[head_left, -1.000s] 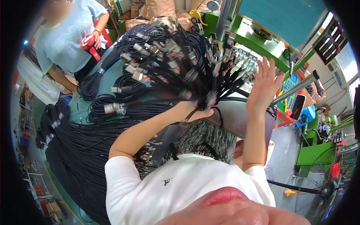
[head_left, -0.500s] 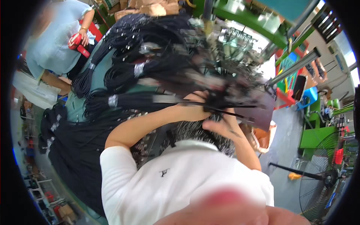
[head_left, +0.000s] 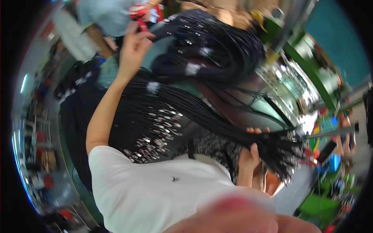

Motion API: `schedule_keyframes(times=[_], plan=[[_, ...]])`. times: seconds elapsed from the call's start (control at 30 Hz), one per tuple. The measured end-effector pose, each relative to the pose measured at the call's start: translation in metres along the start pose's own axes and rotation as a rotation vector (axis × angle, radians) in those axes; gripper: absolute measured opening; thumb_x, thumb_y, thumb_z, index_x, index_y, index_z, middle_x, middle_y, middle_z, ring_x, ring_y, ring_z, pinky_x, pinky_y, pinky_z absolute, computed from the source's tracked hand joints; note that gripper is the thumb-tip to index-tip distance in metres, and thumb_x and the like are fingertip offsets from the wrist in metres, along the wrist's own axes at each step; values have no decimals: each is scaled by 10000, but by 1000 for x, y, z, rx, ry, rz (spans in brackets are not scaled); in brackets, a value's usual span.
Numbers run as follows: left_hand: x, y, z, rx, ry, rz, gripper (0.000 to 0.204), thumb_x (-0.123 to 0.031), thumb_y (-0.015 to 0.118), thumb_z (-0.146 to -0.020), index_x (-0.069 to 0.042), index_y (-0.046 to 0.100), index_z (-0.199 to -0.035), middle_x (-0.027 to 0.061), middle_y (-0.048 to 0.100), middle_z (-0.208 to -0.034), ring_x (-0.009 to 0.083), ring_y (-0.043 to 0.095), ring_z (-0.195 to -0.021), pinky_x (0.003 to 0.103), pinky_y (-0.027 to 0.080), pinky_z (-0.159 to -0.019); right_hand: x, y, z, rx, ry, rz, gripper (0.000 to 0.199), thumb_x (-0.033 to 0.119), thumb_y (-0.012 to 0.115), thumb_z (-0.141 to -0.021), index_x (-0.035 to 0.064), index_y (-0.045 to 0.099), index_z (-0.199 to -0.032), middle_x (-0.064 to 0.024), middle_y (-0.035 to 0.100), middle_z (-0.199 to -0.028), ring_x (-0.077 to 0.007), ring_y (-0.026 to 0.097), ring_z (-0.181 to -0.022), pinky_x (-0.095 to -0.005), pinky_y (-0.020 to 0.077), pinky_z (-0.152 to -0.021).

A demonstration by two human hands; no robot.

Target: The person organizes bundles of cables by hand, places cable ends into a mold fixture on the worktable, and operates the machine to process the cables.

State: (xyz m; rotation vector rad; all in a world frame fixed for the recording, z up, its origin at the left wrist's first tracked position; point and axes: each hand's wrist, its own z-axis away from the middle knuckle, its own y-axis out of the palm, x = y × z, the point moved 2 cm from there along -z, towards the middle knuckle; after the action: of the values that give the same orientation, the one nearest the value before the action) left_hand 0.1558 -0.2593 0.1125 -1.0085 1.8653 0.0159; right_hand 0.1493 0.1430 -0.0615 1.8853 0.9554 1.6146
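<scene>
Head view has my right hand (head_left: 247, 158) wrapped around the black cable bundle (head_left: 217, 121) stretched in front of me, best gripped firmly near its fanned end, while my left hand (head_left: 135, 48) is loosely open near a red tool (head_left: 138, 12).

Right hand (head_left: 247, 160) gripping a black cable bundle (head_left: 217, 125) near its right end, thumb on the near side. Left hand (head_left: 133, 47) raised far left, beside a red tool (head_left: 138, 12); I can't tell if they touch. Coiled cables (head_left: 237, 48) lie far, metal connectors (head_left: 155, 132) nearer left.
</scene>
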Motion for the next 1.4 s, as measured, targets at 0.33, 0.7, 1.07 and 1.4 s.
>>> schedule_keyframes(times=[0.33, 0.7, 1.07, 1.4], plan=[[94, -22, 69, 921, 246, -862, 704, -82, 673, -619, -92, 440, -1284, 126, 459, -1242, 306, 470, -1153, 395, 367, -992, 4, 3, 1, -24, 32, -73, 758, 82, 665, -767, 54, 263, -1409, -120, 503, -1187, -276, 495, -1103, -444, 351, -1056], [116, -7, 70, 895, 391, -835, 603, -67, 674, -633, -123, 508, -1211, 80, 501, -1079, 273, 527, -1029, 371, 469, -863, 2, 1, 9, -79, 43, -129, 671, 68, 613, -801, 68, 301, -1395, -134, 505, -1213, -289, 504, -1106, -439, 351, -1056], [-33, -35, 8, 619, 623, -882, 463, 23, 584, -564, -86, 649, -1010, 79, 661, -984, 268, 615, -973, 388, 492, -810, 61, 11, 6, -48, -49, -212, 621, 203, 633, -803, 5, 370, -1330, -136, 507, -1171, -275, 493, -1112, -452, 325, -1059], [26, 141, 32, 558, 794, -600, 420, -18, 587, -608, -95, 640, -1018, 48, 628, -1009, 248, 602, -958, 376, 447, -808, 117, -71, 26, -570, -268, -205, 622, 237, 649, -789, -72, 414, -1275, -198, 500, -1258, -332, 443, -1218, -472, 301, -1093]])
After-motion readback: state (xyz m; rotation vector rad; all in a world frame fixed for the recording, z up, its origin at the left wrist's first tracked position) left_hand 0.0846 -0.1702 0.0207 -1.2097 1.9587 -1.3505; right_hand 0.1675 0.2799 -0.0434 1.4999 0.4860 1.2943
